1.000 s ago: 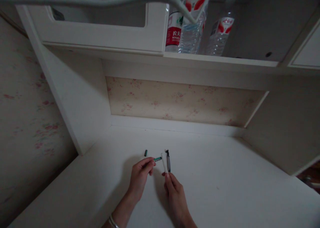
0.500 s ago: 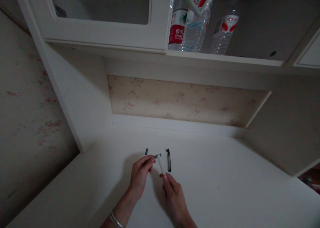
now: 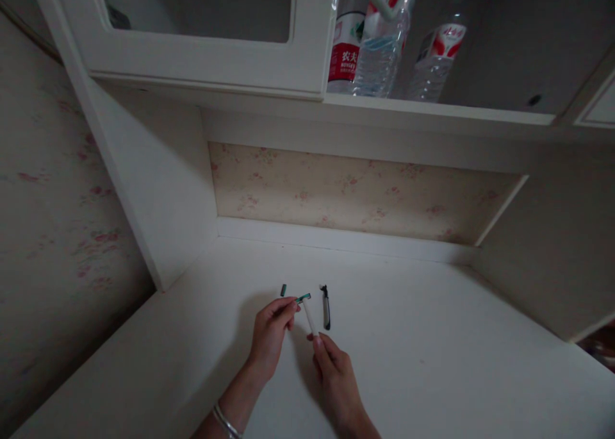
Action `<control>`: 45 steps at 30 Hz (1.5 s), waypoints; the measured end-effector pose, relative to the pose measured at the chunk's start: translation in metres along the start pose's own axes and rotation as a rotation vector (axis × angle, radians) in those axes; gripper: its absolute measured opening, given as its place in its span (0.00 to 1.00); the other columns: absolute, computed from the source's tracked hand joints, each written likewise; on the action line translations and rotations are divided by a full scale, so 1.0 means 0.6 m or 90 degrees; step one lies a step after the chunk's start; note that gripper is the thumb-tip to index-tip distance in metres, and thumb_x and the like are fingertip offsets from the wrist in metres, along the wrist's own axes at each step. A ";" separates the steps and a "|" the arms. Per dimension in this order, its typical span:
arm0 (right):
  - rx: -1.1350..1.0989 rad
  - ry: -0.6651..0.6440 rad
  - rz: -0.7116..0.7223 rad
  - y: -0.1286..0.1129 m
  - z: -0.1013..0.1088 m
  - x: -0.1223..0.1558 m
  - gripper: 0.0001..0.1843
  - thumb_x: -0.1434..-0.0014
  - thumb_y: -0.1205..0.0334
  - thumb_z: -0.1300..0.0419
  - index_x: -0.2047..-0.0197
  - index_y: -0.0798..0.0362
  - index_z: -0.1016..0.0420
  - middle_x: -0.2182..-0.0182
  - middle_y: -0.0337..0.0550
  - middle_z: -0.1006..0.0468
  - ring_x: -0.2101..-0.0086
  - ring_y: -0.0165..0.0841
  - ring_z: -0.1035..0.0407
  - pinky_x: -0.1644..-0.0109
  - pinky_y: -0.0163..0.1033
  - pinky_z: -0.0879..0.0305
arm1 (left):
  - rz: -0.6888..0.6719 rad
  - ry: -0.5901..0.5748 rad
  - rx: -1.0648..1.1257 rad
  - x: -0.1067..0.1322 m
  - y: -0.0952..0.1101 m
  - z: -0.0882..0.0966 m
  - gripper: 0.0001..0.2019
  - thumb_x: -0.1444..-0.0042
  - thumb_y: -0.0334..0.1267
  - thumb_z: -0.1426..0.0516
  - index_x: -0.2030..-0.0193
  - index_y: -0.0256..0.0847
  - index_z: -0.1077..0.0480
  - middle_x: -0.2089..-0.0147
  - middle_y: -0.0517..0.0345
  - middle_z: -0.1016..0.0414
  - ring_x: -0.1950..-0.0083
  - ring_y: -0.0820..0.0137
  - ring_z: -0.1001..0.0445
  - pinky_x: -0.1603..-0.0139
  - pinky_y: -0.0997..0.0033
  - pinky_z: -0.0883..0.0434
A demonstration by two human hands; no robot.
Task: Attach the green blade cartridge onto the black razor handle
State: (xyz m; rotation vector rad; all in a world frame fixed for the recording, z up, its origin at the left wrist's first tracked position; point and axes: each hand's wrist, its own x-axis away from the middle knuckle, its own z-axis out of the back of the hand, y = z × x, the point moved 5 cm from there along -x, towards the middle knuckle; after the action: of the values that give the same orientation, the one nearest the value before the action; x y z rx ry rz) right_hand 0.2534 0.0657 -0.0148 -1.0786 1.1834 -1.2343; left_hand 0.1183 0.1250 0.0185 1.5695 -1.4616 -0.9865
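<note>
My right hand point(image 3: 336, 372) is closed around the lower end of a slim white razor handle point(image 3: 309, 316), which points up and slightly left. At the handle's top sits a small green and dark razor head point(image 3: 304, 297), its left end pinched by the fingertips of my left hand point(image 3: 270, 330). Whether head and handle are locked together, I cannot tell. Just beyond my left fingers lies another small green and dark razor head point(image 3: 283, 289). To the right of the white handle, a black and grey razor handle point(image 3: 327, 307) lies lengthwise on the desk.
A white desktop point(image 3: 432, 336) spreads under both hands, with a white side panel point(image 3: 154, 189) at left. Overhead, a shelf point(image 3: 446, 111) carries several plastic bottles point(image 3: 377, 61) beside a cabinet door point(image 3: 202, 61). A blurred pale bar hangs across the top.
The camera view has shifted slightly. The razor head between my hands shows a little more of its green face now. Both hands keep their grips in nearly the same place.
</note>
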 end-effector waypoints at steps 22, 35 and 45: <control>-0.236 -0.009 -0.109 0.017 -0.002 -0.002 0.29 0.46 0.35 0.42 0.65 0.56 0.30 0.85 0.27 0.48 0.85 0.22 0.57 0.84 0.29 0.63 | 0.001 0.001 0.007 0.002 0.003 -0.002 0.12 0.53 0.41 0.36 0.65 0.35 0.23 0.69 0.54 0.25 0.74 0.76 0.38 0.72 0.75 0.40; -0.072 0.002 -0.036 0.018 0.001 -0.005 0.29 0.39 0.36 0.50 0.65 0.56 0.30 0.82 0.30 0.51 0.80 0.26 0.56 0.78 0.34 0.63 | -0.018 0.011 -0.018 0.003 0.010 -0.002 0.13 0.54 0.43 0.36 0.65 0.35 0.23 0.70 0.55 0.26 0.74 0.75 0.37 0.72 0.74 0.40; -0.009 -0.021 -0.026 0.004 -0.003 0.001 0.29 0.39 0.35 0.52 0.66 0.56 0.29 0.82 0.31 0.50 0.79 0.28 0.55 0.76 0.35 0.60 | -0.017 0.000 -0.009 0.001 0.002 -0.001 0.14 0.55 0.43 0.35 0.65 0.35 0.23 0.69 0.53 0.24 0.72 0.74 0.35 0.69 0.74 0.38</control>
State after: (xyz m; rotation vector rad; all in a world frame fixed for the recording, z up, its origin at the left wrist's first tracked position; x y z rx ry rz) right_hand 0.2518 0.0654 -0.0177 -1.1337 1.1514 -1.2365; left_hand 0.1181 0.1244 0.0200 1.5819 -1.4340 -1.0104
